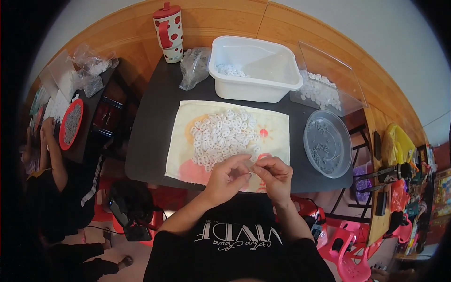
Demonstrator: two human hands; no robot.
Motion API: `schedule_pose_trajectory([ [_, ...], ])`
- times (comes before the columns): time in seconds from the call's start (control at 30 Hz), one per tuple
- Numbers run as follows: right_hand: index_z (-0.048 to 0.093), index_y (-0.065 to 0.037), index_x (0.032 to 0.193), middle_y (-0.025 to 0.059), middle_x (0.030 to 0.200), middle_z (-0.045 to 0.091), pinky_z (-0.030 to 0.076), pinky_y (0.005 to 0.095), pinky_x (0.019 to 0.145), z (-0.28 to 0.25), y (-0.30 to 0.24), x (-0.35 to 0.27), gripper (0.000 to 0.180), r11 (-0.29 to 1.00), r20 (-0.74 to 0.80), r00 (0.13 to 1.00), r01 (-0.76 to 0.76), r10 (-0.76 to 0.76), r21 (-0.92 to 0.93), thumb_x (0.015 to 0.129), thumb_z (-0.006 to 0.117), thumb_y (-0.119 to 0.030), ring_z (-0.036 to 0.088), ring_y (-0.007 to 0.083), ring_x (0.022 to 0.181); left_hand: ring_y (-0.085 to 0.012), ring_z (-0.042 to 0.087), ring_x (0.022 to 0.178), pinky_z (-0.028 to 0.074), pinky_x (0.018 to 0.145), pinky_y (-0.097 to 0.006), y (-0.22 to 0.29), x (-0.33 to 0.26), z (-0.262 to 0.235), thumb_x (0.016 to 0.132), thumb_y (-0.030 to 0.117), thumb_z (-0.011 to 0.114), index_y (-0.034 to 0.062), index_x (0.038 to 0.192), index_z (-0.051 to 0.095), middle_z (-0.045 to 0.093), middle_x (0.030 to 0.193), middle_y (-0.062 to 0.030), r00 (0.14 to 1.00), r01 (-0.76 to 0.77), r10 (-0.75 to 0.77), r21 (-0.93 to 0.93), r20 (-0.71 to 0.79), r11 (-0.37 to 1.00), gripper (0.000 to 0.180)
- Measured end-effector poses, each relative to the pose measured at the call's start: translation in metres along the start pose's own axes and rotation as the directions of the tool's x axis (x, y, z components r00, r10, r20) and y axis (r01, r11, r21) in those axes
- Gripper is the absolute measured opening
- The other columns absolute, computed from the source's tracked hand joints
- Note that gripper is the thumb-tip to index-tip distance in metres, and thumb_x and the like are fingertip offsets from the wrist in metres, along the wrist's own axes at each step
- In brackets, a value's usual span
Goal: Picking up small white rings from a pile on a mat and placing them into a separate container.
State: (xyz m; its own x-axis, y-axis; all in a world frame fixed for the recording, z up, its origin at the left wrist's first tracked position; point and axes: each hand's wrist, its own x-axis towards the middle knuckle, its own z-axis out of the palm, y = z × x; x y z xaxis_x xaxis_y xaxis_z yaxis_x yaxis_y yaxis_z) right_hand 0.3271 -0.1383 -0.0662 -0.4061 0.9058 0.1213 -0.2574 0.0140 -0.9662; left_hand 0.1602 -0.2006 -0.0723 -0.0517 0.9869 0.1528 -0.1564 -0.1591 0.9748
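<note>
1. Far left: a co-worker's forearms reach over a separate dark table, beside a red tray point(62, 136) of small grey pieces.
2. Dotted tumbler point(162, 52), red lid, upright at the back-left of the dark counter point(148, 141); clear plastic bag point(195, 70) just right of it.
3. White ring-like pieces point(221, 134) heaped on a pale printed cloth point(277, 155), mid-counter.
4. Left hand point(229, 180) at the heap's near edge, fingers curled, thumb and forefinger drawn narrow. Something small and pale at the tips; cannot tell whether gripped.
5. White tub point(256, 89) behind the cloth, white bits inside.
6. Right hand point(274, 178) close beside the left, thumb and forefinger narrowed together; cannot tell what they hold.
7. Clear box point(350, 87), tilted, white pieces within.
8. Round clear dish point(336, 164) near the right edge, small thin grey pieces inside.
</note>
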Motion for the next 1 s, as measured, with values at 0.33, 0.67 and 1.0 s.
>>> schedule_pose_trajectory([
  [0.33,0.070,0.003,0.097,0.0077,0.092,0.071,0.054,0.0248,0.081,0.0022,0.0014,-0.0017,0.014,0.995,-0.009,0.998,0.053,-0.054,-0.084,0.086,0.070,0.012,0.067,0.0124,0.086,-0.0101,0.064,0.074,0.050,0.062,-0.022,0.0049,-0.0011,-0.0012,0.090,-0.009,0.061,-0.0012,0.134,0.053,0.064,0.086,-0.0051,1.000,0.025,-0.025,-0.072,-0.001,0.997,0.046],
  [0.67,0.071,0.001,0.095,0.0032,0.091,0.069,0.047,0.0229,0.076,0.0045,-0.0015,-0.0015,0.014,0.993,-0.015,0.997,0.070,-0.072,-0.097,0.085,0.071,0.011,0.060,0.0094,0.084,-0.0113,0.066,0.076,0.050,0.065,-0.022,0.0062,-0.0026,-0.0029,0.090,-0.011,0.060,-0.0034,0.131,0.054,0.066,0.089,-0.0064,0.999,0.035,-0.034,-0.106,0.012,0.994,0.043],
  [1.0,0.070,0.002,0.093,0.0044,0.090,0.069,0.046,0.0243,0.073,0.0035,0.0030,-0.0006,0.013,0.967,0.038,0.981,0.192,-0.189,-0.165,0.084,0.071,0.011,0.060,0.0114,0.084,-0.0110,0.065,0.074,0.051,0.063,-0.023,0.0038,-0.0059,0.0060,0.090,-0.011,0.061,-0.0038,0.126,0.055,0.066,0.089,-0.0068,0.998,-0.017,0.010,-0.123,-0.057,0.992,0.037],
])
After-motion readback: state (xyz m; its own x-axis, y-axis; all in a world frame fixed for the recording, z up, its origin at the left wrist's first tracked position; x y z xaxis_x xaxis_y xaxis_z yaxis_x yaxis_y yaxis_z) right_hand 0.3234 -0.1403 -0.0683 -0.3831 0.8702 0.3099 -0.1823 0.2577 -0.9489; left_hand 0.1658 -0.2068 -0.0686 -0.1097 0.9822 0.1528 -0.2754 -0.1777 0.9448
